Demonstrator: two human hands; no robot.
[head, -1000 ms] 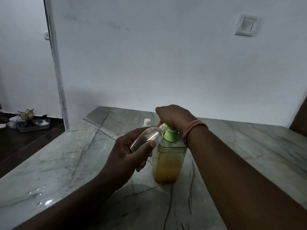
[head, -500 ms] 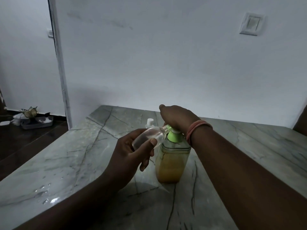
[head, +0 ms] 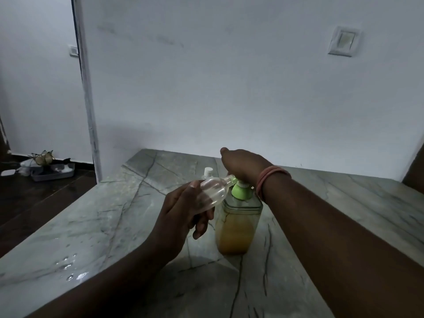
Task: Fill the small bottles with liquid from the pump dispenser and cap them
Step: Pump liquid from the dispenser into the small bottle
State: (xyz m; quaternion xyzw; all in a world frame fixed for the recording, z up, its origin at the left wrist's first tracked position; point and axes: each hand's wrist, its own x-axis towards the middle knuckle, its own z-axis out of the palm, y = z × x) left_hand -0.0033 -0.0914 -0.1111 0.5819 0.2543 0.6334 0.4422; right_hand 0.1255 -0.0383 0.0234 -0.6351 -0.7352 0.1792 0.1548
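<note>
- Left hand (head: 183,212): fingers curled, grip closed round small bottle (head: 212,191), held tilted.
- Right hand (head: 243,165): palm down atop pump dispenser (head: 239,216); forearm extended.

Marble counter (head: 110,226) with water droplets (head: 68,265), wall switch (head: 343,41), grey tray (head: 54,172) on dark floor (head: 34,198)

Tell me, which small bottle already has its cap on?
The small bottle standing behind the left hand, white-capped; the held bottle is uncapped at the pump dispenser.
</note>
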